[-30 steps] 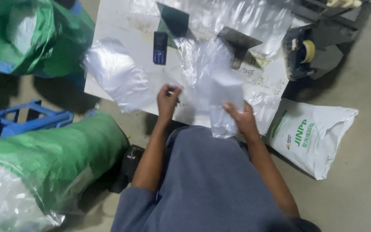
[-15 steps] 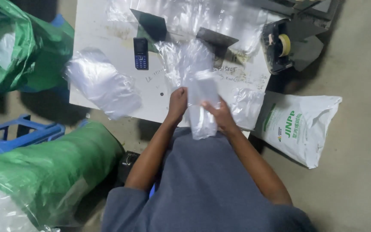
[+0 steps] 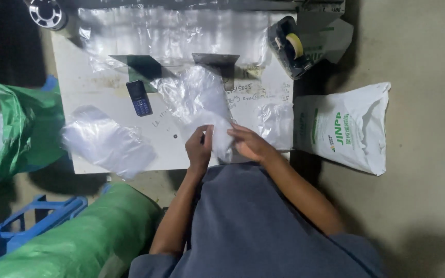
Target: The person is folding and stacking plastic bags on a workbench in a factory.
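Drawn closer together since a moment ago, both hands, left hand (image 3: 200, 149) and right hand (image 3: 248, 144), pinch a crumpled clear plastic bag (image 3: 197, 100) at the white counter's (image 3: 73, 67) near edge, apparently mid-fold; flattening seems next.

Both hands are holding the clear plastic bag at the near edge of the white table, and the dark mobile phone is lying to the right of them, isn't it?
Not quite. The head view shows the mobile phone lying to the left of the hands, further back on the white table. The left hand and right hand do hold the clear plastic bag.
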